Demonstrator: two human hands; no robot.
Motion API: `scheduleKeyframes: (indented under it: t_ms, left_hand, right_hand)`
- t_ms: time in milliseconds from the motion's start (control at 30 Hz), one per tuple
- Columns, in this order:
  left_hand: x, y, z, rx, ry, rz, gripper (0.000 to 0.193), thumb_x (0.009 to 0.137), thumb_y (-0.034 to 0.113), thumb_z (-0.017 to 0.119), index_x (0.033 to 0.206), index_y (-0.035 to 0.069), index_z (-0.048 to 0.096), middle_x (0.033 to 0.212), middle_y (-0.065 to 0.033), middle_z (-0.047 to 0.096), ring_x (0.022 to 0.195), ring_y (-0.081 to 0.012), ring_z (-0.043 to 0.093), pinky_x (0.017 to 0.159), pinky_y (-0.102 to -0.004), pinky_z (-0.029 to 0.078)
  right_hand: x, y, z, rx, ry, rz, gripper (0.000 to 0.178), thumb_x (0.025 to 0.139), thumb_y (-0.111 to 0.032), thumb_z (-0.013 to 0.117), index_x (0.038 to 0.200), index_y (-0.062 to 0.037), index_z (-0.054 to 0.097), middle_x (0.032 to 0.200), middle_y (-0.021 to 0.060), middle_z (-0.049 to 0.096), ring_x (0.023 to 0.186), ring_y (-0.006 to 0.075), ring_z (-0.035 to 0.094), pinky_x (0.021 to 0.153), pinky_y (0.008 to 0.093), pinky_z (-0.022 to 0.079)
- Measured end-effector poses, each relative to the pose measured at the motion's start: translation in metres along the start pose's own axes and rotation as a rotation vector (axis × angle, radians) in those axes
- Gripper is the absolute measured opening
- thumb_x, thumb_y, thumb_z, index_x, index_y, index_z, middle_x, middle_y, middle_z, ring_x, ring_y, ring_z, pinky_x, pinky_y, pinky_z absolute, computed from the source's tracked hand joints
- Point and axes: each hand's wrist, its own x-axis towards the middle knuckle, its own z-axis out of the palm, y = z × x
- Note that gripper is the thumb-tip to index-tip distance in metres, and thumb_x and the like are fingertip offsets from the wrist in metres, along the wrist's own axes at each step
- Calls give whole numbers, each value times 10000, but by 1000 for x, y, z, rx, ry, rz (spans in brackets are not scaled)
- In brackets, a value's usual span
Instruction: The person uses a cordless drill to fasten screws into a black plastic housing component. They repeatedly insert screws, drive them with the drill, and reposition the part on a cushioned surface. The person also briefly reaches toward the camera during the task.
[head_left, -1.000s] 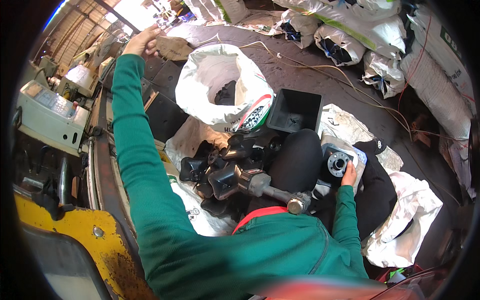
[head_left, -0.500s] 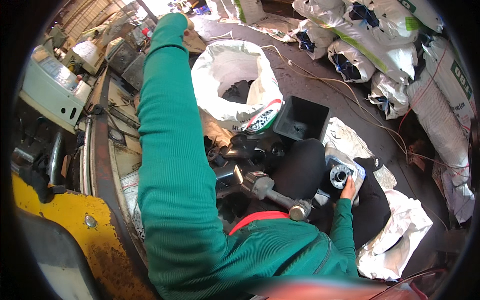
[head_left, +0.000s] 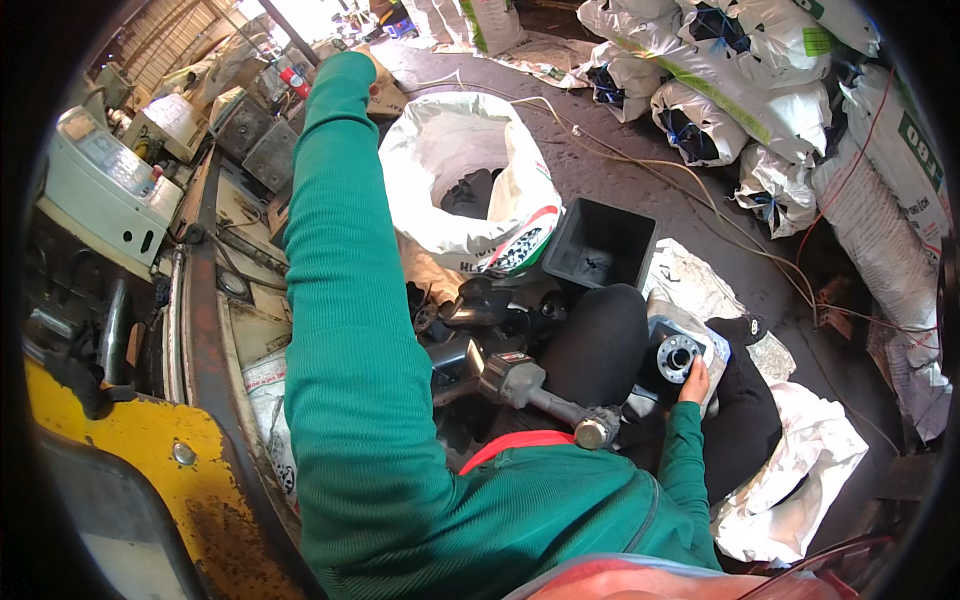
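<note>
My right hand (head_left: 696,382) grips the lower right edge of a round silver metal flange (head_left: 678,358) with a ring of holes and a dark centre, held over my lap. My left arm in its green sleeve reaches far out to the upper left. Little of my left hand (head_left: 368,62) shows past the cuff, and its fingers are mostly hidden. Across my lap lies a grey power tool (head_left: 513,380) with a long neck and a round metal head. Several glossy black parts (head_left: 480,303) are piled just beyond it.
A large white sack (head_left: 415,215) with dark pieces inside stands ahead, beside a black plastic bin (head_left: 645,235). White sacks (head_left: 750,80) are stacked at the far right. A pale cable (head_left: 640,160) crosses the floor. Machinery with a yellow panel (head_left: 130,425) fills the left side.
The view has shifted slightly. My left arm stays stretched to the upper left, and my right hand keeps its hold on the flange.
</note>
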Motion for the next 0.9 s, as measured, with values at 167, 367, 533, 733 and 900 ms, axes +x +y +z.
scheduleKeyframes:
  t_ms: [167,367,533,733,900]
  left_hand:
    - [12,4,29,-23,-54,-24,514,771,323,624,1238,118,565,884,-52,716,785,-182,674,794,-384,529]
    - [7,3,62,-69,-157,10,646,760,284,660,1352,125,457,898,-64,719,761,-187,683,750,-367,539]
    - [-11,7,85,-73,-212,66,700,767,277,673,1398,128,409,895,-84,716,755,-192,693,752,-374,544]
    - [-42,30,151,-1,-303,326,758,725,298,682,1413,142,403,802,-113,712,719,-209,694,733,-359,554]
    - [-73,42,198,-75,-402,382,724,729,266,688,1396,143,434,797,-105,705,701,-218,679,698,-357,546]
  right_hand:
    - [-4,-9,1,18,-5,-1,447,972,-327,510,1144,74,608,1068,113,659,964,156,580,883,284,436]
    - [-5,-12,3,-15,14,-4,457,975,-337,505,1128,80,611,1036,108,668,940,153,582,868,286,439]
    - [-7,-15,4,-63,33,-8,452,982,-346,487,1102,69,624,1015,111,671,931,153,582,861,291,440]
    - [-8,-16,5,-89,49,-34,440,986,-347,475,1074,54,634,985,99,673,902,154,584,841,295,443]
    - [-7,-15,5,-83,44,-45,448,981,-361,482,1082,48,634,981,92,674,897,154,586,835,300,446]
